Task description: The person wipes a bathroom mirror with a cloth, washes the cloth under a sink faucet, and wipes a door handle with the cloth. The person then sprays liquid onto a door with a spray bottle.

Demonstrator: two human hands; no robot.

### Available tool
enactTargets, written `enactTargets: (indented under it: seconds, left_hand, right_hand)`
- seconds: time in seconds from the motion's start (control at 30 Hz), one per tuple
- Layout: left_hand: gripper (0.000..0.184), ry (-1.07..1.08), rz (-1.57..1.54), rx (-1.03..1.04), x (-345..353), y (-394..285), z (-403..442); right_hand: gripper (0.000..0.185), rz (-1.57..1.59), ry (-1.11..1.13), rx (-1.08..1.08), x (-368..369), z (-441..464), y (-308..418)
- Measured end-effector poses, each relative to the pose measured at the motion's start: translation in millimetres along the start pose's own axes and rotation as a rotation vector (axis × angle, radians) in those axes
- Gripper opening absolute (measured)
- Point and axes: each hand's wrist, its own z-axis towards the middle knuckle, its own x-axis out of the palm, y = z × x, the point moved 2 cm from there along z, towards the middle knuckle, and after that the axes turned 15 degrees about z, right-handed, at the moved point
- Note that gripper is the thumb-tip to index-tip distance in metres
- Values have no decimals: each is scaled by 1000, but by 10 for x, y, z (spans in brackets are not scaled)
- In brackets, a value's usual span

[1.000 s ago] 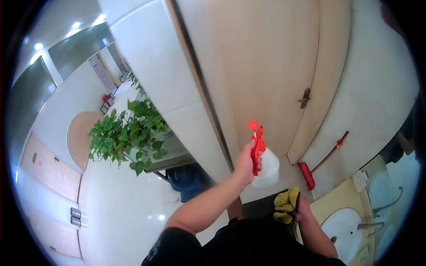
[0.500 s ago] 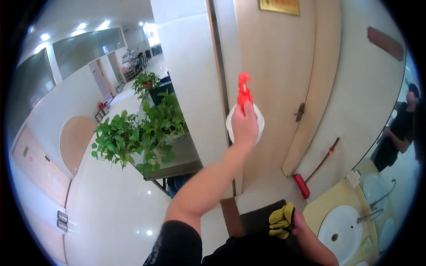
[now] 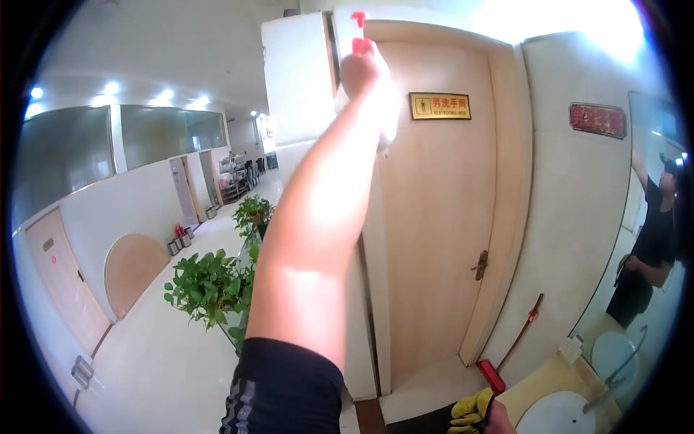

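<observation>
High in front of the door (image 3: pixel 441 217), my left hand (image 3: pixel 363 69) is closed around the neck of a spray bottle (image 3: pixel 389 119). The bottle has a red nozzle at the top and a whitish body, partly hidden behind my wrist and forearm. My arm is stretched far up. Low at the bottom edge, my right hand (image 3: pixel 499 418) is closed on yellow and black gloves (image 3: pixel 472 412); part of this hand is cut off by the frame. A gold sign (image 3: pixel 440 106) is fixed to the door, right of the bottle.
Green plants (image 3: pixel 210 286) stand left of the raised arm. A red broom (image 3: pixel 491 377) leans on the wall right of the door. At the lower right are a washbasin (image 3: pixel 557 416) and a mirror (image 3: pixel 647 217) with a person's reflection. A dark mat (image 3: pixel 426 423) lies below the door.
My left hand has risen with the spray bottle from waist height to above the door sign. The view has tilted up, and my right hand with the gloves now sits lower in the picture.
</observation>
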Motion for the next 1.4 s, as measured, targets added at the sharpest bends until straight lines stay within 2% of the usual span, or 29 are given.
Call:
enactTargets:
  seconds: [0.03, 0.1, 0.23, 0.3, 0.4, 0.47, 0.53, 0.57, 0.63, 0.7, 0.73, 0.77, 0.8, 0.83, 0.9, 0.97, 1.1, 1.17, 1.23, 1.3, 1.4]
  left_hand:
    - [50, 24, 9, -7, -6, -135, 59]
    - [50, -11, 66, 58, 164, -190, 434]
    - [51, 24, 24, 65, 269, -273, 641]
    - [50, 54, -114, 37, 381, -200, 628]
    - [50, 97, -310, -104, 536, -52, 345]
    - [57, 186, -343, -248, 585, 82, -3]
    - [48, 259, -385, -272, 728, 398, -334]
    - [35, 253, -402, -253, 842, 595, -509]
    - [34, 445, -357, -364, 764, 956, -1093]
    - [34, 632, -441, -384, 717, 1389, -1692]
    - [35, 640, -379, -486, 676, 1576, -2023]
    - [36, 719, -405, -504, 656, 1850, -2357]
    - [37, 760, -382, -622, 565, 2014, -2700]
    - [38, 765, -318, -667, 470, 2203, -3040]
    - [37, 820, -316, -824, 291, 2639, -3720]
    - [33, 829, -313, -947, 67, 3030, -4360]
    - [21, 827, 28, -1073, -528, 3726, -5461]
    - [18, 837, 184, -1143, -925, 3842, -5744]
    - [12, 681, 51, -1347, -1326, 4395, -6276]
    - [10, 633, 143, -1426, -1763, 4744, -6630]
    - [10, 673, 520, -1436, -2474, 4976, -6889]
  right_hand:
    - [39, 1, 6, 1, -25, -52, 21]
    - [41, -112, -4, -208, -93, -143, 129]
    - [47, -92, -62, -276, -262, -311, 277]
    - [57, -237, 86, -296, -333, -377, 326]
    - [61, -252, 75, -373, -1041, -156, 591]
    - [62, -246, 63, -382, -866, -235, 511]
    - [62, -239, 51, -394, -720, -283, 499]
    - [62, -255, 120, -353, -674, -283, 503]
    - [61, -267, 177, -311, -715, -264, 545]
    - [57, -428, -62, -414, -952, -185, 714]
    - [57, -422, -76, -409, -1042, -140, 740]
    - [47, -350, -173, -509, -1113, -77, 788]
    - [41, -280, -271, -606, -1170, -26, 851]
    - [41, -279, -287, -598, -1237, 30, 894]
    - [42, -153, -171, -542, -1328, 138, 950]
    - [44, -118, -164, -497, -1258, 161, 899]
    - [45, 22, -88, -473, -1210, 241, 879]
    - [44, 107, -65, -467, -1105, 257, 849]
    - [47, 103, -10, -351, -1097, 326, 848]
    - [47, 80, 0, -357, -1077, 365, 847]
    - [46, 65, 4, -366, -1127, 428, 862]
